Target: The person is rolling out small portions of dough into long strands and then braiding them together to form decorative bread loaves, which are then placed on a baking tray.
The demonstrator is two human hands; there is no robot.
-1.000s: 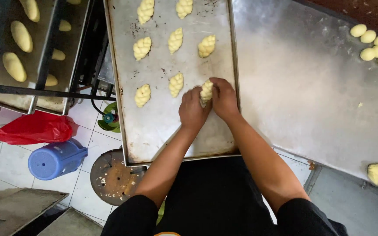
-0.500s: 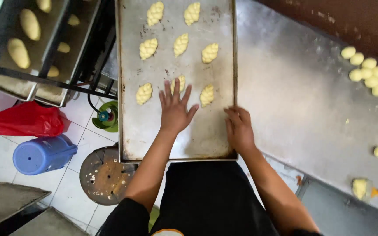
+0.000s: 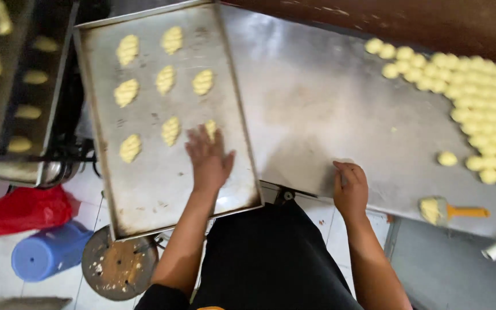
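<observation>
I see my left hand [image 3: 209,159] spread flat and empty on the baking tray [image 3: 162,189], fingertips just touching the nearest shaped dough piece [image 3: 209,128]. My right hand [image 3: 349,188] rests loosely curled, holding nothing, on the steel table [image 3: 328,109].

Pkgs/labels: hardly any, no signs or screens.
Red plastic bag [image 3: 21,209], crumpled, on floor near left, just beside blue plastic tub [image 3: 50,258] lying on its side; no label visible.
</observation>
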